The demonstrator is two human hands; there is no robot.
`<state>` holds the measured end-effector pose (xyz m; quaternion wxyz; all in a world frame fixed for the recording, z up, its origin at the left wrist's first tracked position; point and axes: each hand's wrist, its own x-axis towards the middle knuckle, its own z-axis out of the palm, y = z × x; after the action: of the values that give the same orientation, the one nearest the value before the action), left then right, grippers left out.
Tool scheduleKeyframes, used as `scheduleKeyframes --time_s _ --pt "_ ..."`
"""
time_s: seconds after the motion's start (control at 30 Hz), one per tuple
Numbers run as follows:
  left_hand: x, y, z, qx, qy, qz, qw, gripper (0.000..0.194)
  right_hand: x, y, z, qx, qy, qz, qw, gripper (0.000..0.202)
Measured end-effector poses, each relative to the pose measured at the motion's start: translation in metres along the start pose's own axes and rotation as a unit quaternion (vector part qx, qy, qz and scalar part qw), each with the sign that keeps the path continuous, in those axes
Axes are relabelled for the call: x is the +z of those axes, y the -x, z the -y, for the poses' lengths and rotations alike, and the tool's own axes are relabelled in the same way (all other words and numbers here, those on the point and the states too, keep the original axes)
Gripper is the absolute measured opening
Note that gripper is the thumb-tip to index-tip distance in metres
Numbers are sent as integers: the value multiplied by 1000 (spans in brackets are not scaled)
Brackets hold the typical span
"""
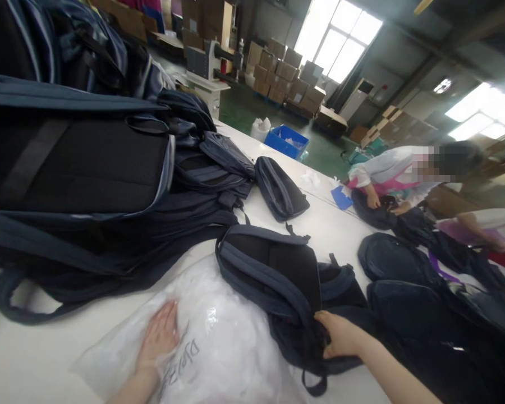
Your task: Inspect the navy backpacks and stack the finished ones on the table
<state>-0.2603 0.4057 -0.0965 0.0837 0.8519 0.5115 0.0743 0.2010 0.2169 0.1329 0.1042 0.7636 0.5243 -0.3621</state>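
Note:
My left hand (160, 331) lies flat, fingers out, on a large, stuffed white plastic bag (219, 320) with handwriting on its side. The bag sits on the white table in front of me. Its upper right edge meets a dark blue backpack (292, 258), whose black padded back and shoulder straps face up. My right hand (340, 334) grips the lower right part of this backpack between thumb and curled fingers; some fingertips are hidden in the dark fabric.
A tall heap of backpacks (88, 163) fills the left side. A dark pouch (280, 188) lies beyond on the white table (248, 207). More dark bags (399, 297) lie at right, where two people (399, 174) work. A blue bin (286, 141) stands past the table's far edge.

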Motion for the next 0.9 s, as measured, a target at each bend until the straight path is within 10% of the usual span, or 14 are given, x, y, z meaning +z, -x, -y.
scheduleKeyframes --time_s 0.1,0.3,0.6,0.9 --pt "-1 1 -1 4 0 -4 1000 65 -66 -36 9 -8 -80 -31 996 39" --pt "3 4 1 12 -33 -2 999 63 -149 -177 12 42 -220 -175 959 42" --pt "21 18 12 10 -57 -13 998 66 -161 -376 43 79 -483 -158 858 86" --pt "60 36 25 -15 -80 -25 996 76 -163 -439 29 74 -664 -241 704 42"
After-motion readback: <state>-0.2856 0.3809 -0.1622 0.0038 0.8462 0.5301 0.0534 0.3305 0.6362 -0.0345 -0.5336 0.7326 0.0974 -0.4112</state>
